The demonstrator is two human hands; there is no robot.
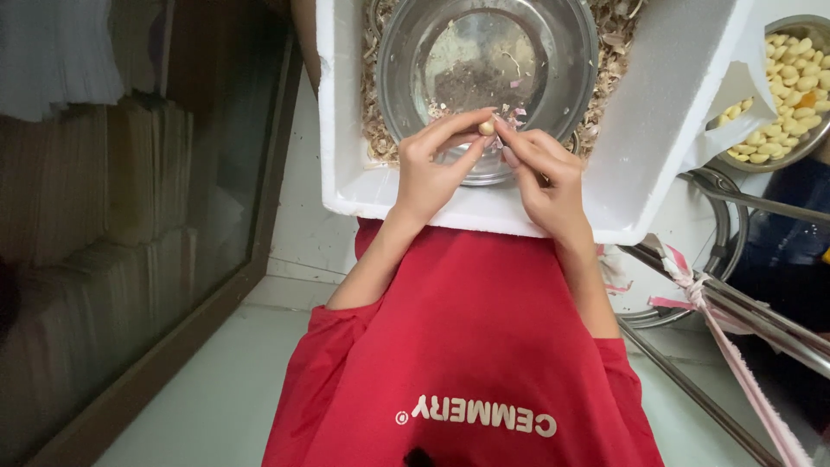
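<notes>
My left hand and my right hand meet over the near rim of a steel bowl. Between the fingertips of both hands is a small pale garlic clove; both thumbs and forefingers pinch it. The bowl holds only bits of papery skin and a few pinkish scraps. It stands inside a white foam box whose floor is covered with dry garlic skins. The box rests against my lap, above my red shirt.
A second steel bowl with several peeled yellow cloves sits at the top right, beyond the box's wall. Metal rods tied with a pink-and-white strip and another steel rim run along the right. A wooden-framed glass panel stands at the left.
</notes>
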